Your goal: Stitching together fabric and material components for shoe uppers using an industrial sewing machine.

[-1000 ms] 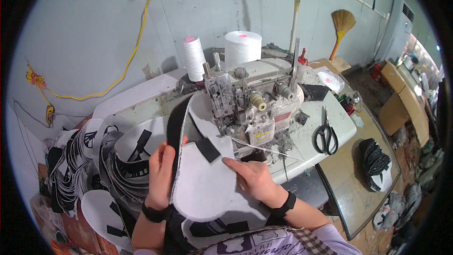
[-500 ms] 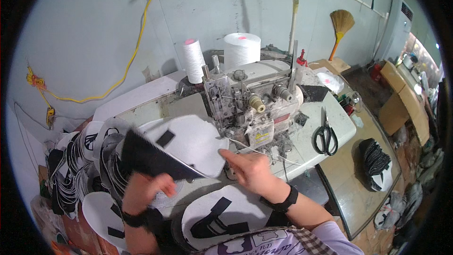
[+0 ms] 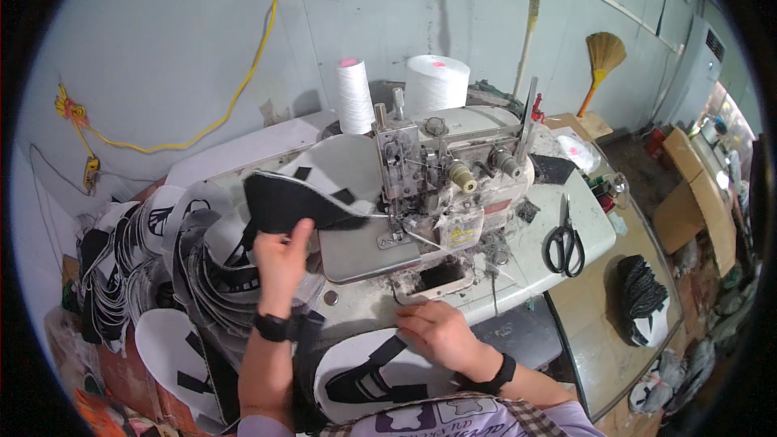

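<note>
My left hand (image 3: 282,263) grips the near edge of a felt-like fabric piece (image 3: 279,204), white on one face and black on the other. The piece is folded up, and its right end lies at the needle area of an overlock sewing machine (image 3: 453,170). In front of the machine, my right hand (image 3: 437,336) has its fingers bent together. They rest at the upper edge of a white rounded piece (image 3: 344,360) with a black strap-like pattern; whether they pinch it is hidden. A steel plate (image 3: 368,255) lies under the raised piece.
Stacked white-and-black pieces (image 3: 194,307) crowd the left side. Black scissors (image 3: 564,247) lie on the machine table's right. Two white thread cones (image 3: 437,85) stand behind. A dark bundle of pieces (image 3: 643,291) sits on the side table at right, near a cardboard box (image 3: 688,194).
My left hand has moved up and away, with the piece lifted and folded over toward the machine. My right hand has left the piece and dropped to the table's front edge. The view has shifted slightly.
</note>
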`<action>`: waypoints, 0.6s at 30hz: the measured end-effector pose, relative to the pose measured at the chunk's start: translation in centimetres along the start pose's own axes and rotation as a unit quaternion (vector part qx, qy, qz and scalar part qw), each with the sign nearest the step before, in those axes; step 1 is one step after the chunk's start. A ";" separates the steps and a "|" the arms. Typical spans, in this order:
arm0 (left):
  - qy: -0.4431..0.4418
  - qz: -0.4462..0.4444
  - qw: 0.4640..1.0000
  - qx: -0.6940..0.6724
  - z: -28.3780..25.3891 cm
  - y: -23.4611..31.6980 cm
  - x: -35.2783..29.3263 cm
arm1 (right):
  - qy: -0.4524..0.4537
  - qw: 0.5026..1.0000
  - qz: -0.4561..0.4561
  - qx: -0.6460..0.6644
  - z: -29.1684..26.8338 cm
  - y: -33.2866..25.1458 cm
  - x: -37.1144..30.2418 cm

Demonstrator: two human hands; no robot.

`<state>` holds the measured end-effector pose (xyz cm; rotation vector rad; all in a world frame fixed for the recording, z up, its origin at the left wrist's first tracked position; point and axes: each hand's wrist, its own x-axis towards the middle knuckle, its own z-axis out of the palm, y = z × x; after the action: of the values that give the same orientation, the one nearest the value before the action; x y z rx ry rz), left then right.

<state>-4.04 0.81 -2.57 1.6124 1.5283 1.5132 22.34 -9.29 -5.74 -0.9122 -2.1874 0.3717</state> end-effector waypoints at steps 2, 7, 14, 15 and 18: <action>0.012 -0.038 0.988 0.148 -3.6 -2.2 1.2 | 0.000 0.996 0.033 0.087 -1.1 0.9 -0.1; 0.036 -0.115 0.915 0.386 -9.1 -2.2 -1.8 | 0.121 0.937 0.227 0.236 -4.5 3.0 1.6; -0.067 0.268 0.961 -0.003 -1.0 6.2 -6.9 | 0.025 0.817 0.283 0.502 -5.4 1.7 5.2; -0.085 0.245 0.963 -0.075 -0.1 6.9 -6.1 | 0.053 0.795 0.321 0.511 -4.5 1.3 5.5; -0.111 -0.020 0.956 -0.271 1.6 7.5 -3.2 | 0.119 0.840 0.302 0.435 -2.3 0.5 5.7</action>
<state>1.04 -3.63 2.26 1.3555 0.9102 1.4982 21.49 -4.91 -1.50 -0.9920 -1.2015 1.3410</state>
